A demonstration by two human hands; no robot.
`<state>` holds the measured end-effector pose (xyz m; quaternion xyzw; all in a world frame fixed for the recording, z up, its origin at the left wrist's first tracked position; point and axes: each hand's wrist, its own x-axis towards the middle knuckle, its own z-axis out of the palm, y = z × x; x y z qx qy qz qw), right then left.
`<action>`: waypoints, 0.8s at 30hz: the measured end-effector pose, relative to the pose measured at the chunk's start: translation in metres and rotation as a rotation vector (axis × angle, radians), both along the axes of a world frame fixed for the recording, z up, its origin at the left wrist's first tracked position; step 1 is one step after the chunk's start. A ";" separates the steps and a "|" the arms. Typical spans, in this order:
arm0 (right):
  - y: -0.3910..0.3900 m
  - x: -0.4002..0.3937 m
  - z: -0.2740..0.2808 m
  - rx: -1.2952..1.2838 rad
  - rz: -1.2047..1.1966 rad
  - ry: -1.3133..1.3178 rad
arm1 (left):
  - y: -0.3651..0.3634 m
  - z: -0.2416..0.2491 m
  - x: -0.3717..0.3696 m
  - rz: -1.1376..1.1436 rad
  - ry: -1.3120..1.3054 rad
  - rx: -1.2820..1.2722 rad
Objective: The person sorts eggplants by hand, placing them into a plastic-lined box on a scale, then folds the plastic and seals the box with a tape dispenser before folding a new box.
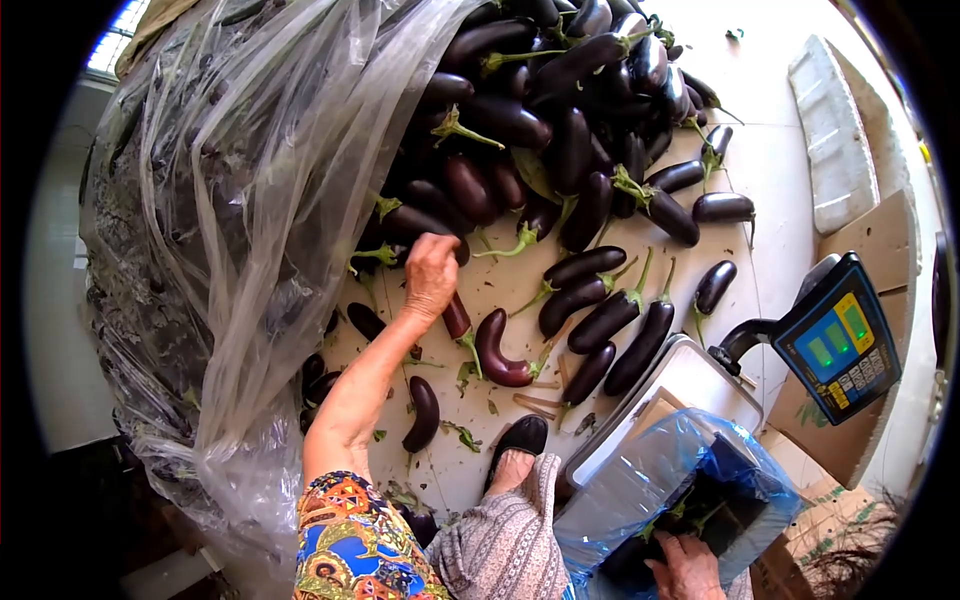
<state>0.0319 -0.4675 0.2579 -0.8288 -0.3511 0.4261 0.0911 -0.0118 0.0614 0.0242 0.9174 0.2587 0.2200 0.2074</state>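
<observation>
My left hand (432,272) reaches to the lower edge of a big heap of dark eggplants (575,110), its fingers curled round the end of one eggplant (408,224). A curved eggplant (497,350) lies on the floor to the right of that hand. At the lower right, my right hand (686,568) rests at a box lined with blue plastic (735,440), over dark eggplants (705,505) with green stems. Its thumb and fingers are apart, and it grips nothing that I can see.
Clear plastic sheeting (270,150) covers the pile on the left. A metal scale platform (690,375) with a lit display (835,340) stands at the right. Behind it are cardboard (880,240) and a white foam piece (832,140). My shoe (523,436) is on the floor.
</observation>
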 end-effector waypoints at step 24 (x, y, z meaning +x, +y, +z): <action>-0.001 -0.021 0.011 0.070 0.022 -0.099 | 0.010 0.065 0.017 0.108 0.252 -0.927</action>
